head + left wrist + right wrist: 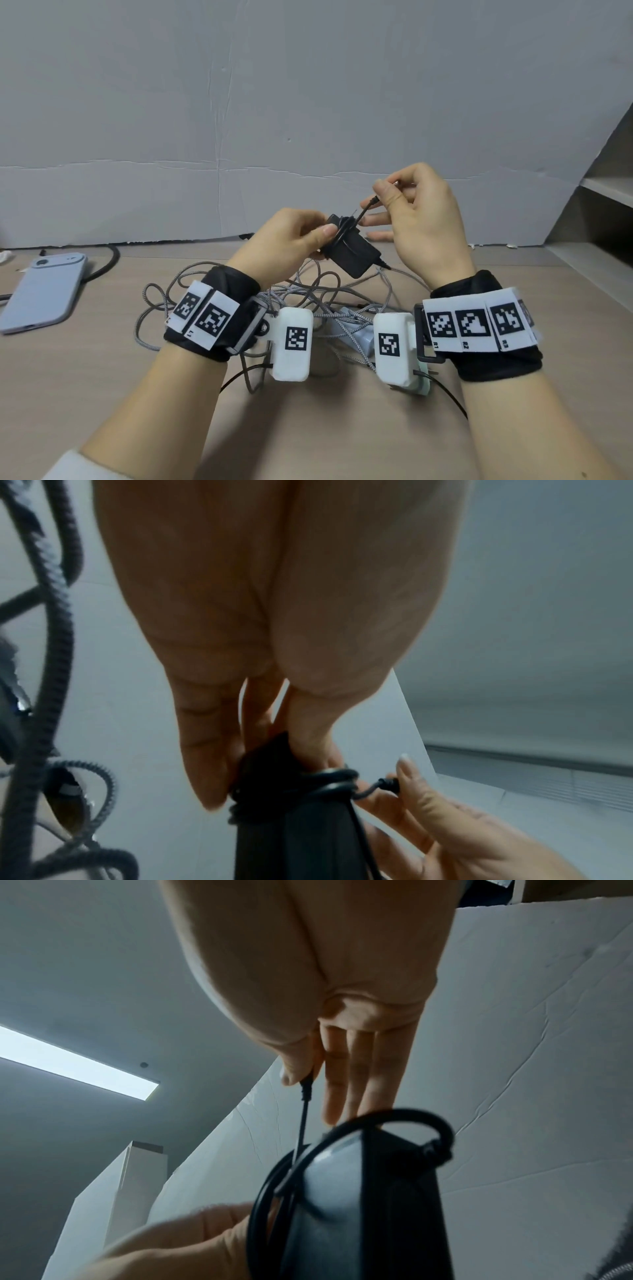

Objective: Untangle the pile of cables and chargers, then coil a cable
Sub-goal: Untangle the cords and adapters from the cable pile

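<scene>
Pale wood-grain table (325, 428), creased grey backdrop. Left hand (284, 240) gripping boxy black charger (352, 253); right hand (421, 212) pinching its thin cord's plug (371, 200). Braided grey cables (308, 294) below.

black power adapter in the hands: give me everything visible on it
The black power adapter is a smooth, matte, plastic-looking rectangular brick, held tilted above the table. Its thin black cord is wound several turns around the far end, and a strain relief exits the near end. The left hand grips the wrapped end, thumb on the coils. The right hand pinches the cord's small barrel plug just above it. The braided grey cables lie beneath on the table.
</scene>
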A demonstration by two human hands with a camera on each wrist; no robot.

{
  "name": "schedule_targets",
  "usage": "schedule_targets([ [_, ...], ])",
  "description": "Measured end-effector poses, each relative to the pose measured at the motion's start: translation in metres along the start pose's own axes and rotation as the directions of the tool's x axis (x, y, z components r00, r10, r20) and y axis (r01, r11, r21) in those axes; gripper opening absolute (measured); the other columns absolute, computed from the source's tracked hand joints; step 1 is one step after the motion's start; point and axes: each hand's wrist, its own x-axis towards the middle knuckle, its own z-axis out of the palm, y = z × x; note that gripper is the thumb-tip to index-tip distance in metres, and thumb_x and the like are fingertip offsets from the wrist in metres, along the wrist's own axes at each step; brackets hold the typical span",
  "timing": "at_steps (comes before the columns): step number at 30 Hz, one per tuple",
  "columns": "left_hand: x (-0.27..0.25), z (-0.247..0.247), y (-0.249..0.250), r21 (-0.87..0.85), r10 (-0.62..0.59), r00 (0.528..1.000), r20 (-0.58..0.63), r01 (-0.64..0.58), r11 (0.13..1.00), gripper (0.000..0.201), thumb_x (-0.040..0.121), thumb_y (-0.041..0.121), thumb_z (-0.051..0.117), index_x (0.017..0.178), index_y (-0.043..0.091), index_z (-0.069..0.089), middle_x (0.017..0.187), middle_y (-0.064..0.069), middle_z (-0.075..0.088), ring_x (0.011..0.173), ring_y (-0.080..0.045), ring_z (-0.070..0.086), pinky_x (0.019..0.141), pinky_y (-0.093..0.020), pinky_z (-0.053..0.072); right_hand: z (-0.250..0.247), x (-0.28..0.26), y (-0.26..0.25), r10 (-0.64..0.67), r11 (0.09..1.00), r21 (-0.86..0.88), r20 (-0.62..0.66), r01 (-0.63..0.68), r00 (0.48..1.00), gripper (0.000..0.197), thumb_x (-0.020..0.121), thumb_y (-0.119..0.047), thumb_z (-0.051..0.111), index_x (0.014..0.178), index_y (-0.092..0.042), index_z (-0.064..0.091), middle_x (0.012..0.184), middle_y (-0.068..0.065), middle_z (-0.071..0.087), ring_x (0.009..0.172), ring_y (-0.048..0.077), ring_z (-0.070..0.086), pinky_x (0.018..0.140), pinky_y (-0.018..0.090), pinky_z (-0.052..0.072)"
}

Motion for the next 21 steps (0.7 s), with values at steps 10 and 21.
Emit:
schedule_targets([
  [10,-0.009,-0.006,0.013,-0.219,0.194,0.976,0.094,-0.17,0.961,0.027,0.099,0.014,0.058,0.125,0.006,0.057,0.114,-0.009,0.072,0.106,-0.02,0.069,0.098,-0.034,0.052,0.003,0.003,0.003,0.368,0.915,0.108,0.175,-0.39,0.913,0.034,0.105,-0.042,0.046,0.098,-0.012,0.059,0.091,0.011,0.069,0.078,0.031,0.072,0.076,0.05,0.06],
  [21,-0.006,-0.008,0.014,-0.472,0.104,0.994,0.021,-0.082,0.878,0.04,0.096,0.007,0.057,0.136,0.009,0.058,0.131,-0.016,0.066,0.121,-0.036,0.062,0.105,-0.046,0.049,0.003,0.001,0.002,0.254,0.954,0.136,0.099,-0.266,0.962,0.04,0.09,-0.051,0.069,0.101,-0.013,0.062,0.088,0.01,0.073,0.073,0.024,0.068,0.066,0.041,0.051],
])
